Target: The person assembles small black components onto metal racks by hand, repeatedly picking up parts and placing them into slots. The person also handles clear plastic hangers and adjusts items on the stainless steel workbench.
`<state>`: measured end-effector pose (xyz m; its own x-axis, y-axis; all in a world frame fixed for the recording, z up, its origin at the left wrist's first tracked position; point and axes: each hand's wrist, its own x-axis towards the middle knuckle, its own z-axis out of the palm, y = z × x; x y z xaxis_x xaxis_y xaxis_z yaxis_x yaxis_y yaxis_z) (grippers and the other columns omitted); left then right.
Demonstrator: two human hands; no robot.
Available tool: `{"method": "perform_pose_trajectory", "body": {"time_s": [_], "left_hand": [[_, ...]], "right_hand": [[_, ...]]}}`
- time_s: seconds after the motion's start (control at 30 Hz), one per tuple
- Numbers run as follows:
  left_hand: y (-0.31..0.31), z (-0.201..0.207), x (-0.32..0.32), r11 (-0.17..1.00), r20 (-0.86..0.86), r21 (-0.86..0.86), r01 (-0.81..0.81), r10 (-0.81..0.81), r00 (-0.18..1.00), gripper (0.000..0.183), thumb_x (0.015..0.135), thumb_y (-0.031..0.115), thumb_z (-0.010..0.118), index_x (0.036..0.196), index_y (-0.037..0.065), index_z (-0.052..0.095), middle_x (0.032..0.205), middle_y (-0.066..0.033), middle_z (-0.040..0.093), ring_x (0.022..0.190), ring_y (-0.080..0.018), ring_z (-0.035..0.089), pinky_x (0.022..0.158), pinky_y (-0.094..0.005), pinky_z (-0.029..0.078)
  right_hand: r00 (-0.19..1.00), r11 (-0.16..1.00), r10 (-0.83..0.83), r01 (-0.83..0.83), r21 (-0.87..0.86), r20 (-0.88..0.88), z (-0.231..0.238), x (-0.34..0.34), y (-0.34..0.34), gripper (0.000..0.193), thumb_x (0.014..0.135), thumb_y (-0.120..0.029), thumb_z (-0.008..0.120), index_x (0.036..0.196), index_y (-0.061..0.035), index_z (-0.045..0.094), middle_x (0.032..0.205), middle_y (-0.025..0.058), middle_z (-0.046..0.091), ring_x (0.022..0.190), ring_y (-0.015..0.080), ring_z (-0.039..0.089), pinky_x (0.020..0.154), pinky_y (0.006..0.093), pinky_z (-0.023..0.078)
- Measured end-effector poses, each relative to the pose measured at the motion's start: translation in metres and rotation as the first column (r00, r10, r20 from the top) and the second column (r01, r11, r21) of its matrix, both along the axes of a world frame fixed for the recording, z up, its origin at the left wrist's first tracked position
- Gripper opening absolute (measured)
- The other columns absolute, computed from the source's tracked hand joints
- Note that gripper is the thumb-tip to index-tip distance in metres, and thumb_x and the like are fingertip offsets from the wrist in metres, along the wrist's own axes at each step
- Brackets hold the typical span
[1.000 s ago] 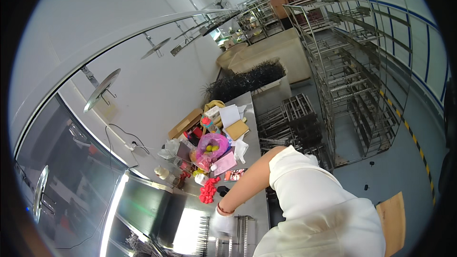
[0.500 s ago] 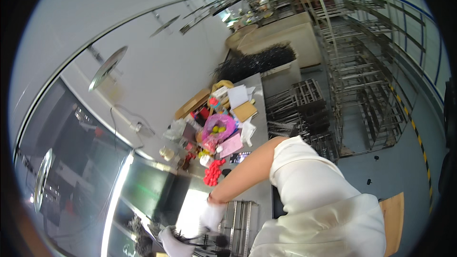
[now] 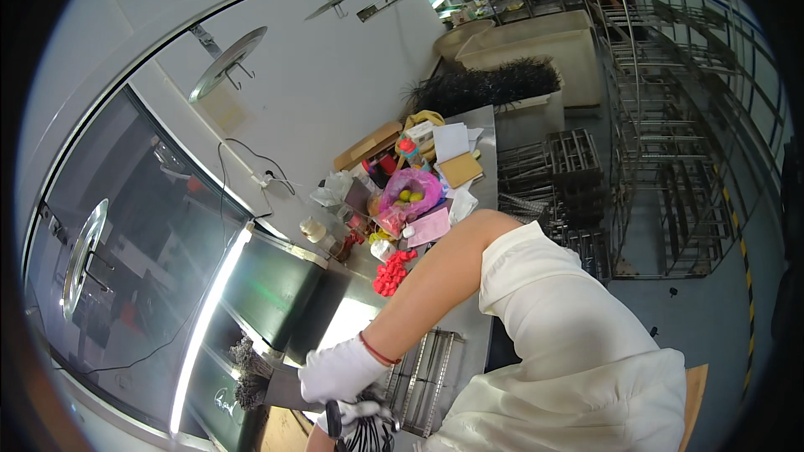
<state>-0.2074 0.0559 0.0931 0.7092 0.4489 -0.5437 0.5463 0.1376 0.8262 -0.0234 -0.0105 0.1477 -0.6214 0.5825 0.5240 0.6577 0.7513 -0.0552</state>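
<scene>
My right hand point(image 3: 342, 371), in a white glove with a red band at the wrist, reaches across the metal table with its fingers curled downward. Whatever they may hold is hidden. Close below it my left hand point(image 3: 362, 409), also gloved in white, closes around a bundle of thin black rods point(image 3: 367, 435) that fan out toward the lower edge. A black rounded piece point(image 3: 333, 420) shows beside the left fingers. Just right of the hands lies a slotted metal rack point(image 3: 423, 381). A bright white light panel point(image 3: 347, 320) glows behind the right wrist.
Red knobbly pieces point(image 3: 392, 273), a pink bag of yellow-green fruit point(image 3: 412, 191) and papers point(image 3: 452, 141) crowd the table's far end. A grey bundle of thin pieces point(image 3: 249, 372) stands left. Tall metal racks point(image 3: 662, 134) and stacked metal frames point(image 3: 574, 167) occupy the right.
My right hand has moved left and come over my left hand, which has shifted right with the black rods. The view has turned, so the surroundings sit farther right.
</scene>
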Motion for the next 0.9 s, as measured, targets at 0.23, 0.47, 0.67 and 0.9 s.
{"method": "perform_pose_trajectory", "body": {"time_s": [0.23,0.47,0.67,0.9], "left_hand": [[0.041,-0.014,-0.030,0.738,0.786,0.272,-0.618,0.200,0.585,0.058,0.083,0.017,0.075,0.134,0.002,0.050,0.115,-0.0121,0.063,0.101,-0.0263,0.065,0.085,-0.0387,0.056],[-0.021,-0.017,-0.029,0.864,0.916,-0.223,-0.451,0.344,0.205,0.070,0.092,0.022,0.071,0.152,0.011,0.037,0.128,-0.0144,0.059,0.117,-0.0306,0.061,0.103,-0.0481,0.052],[-0.045,-0.041,0.005,0.881,0.886,-0.420,-0.218,0.450,0.109,0.063,0.095,0.022,0.069,0.150,0.014,0.041,0.128,-0.0182,0.058,0.121,-0.0349,0.058,0.111,-0.0539,0.045],[-0.029,-0.044,-0.002,0.654,0.646,-0.626,-0.424,0.740,0.187,0.031,0.101,0.022,0.060,0.130,0.015,0.057,0.118,-0.0201,0.062,0.103,-0.0313,0.064,0.081,-0.0383,0.061]], "right_hand": [[0.832,-0.162,0.314,-0.428,-0.889,-0.457,-0.106,0.061,0.006,0.017,0.086,-0.013,0.073,0.096,-0.0005,0.067,0.095,0.0085,0.060,0.075,0.0156,0.058,0.058,0.0281,0.047],[0.472,0.648,-0.504,-0.347,-0.678,-0.723,-0.160,0.054,0.030,0.046,0.090,-0.019,0.074,0.133,-0.0068,0.064,0.109,0.0080,0.071,0.095,0.0127,0.070,0.084,0.0291,0.056],[0.753,0.811,-0.399,0.023,-0.584,-0.524,-0.152,0.029,0.051,0.058,0.085,-0.024,0.074,0.138,-0.0057,0.058,0.128,0.0239,0.064,0.117,0.0342,0.063,0.103,0.0386,0.050],[0.945,0.936,-0.291,0.248,-0.251,-0.148,-0.213,0.022,0.051,0.036,0.086,-0.008,0.064,0.121,-0.0150,0.061,0.100,0.0212,0.061,0.087,0.0395,0.066,0.076,0.0465,0.055]]}}
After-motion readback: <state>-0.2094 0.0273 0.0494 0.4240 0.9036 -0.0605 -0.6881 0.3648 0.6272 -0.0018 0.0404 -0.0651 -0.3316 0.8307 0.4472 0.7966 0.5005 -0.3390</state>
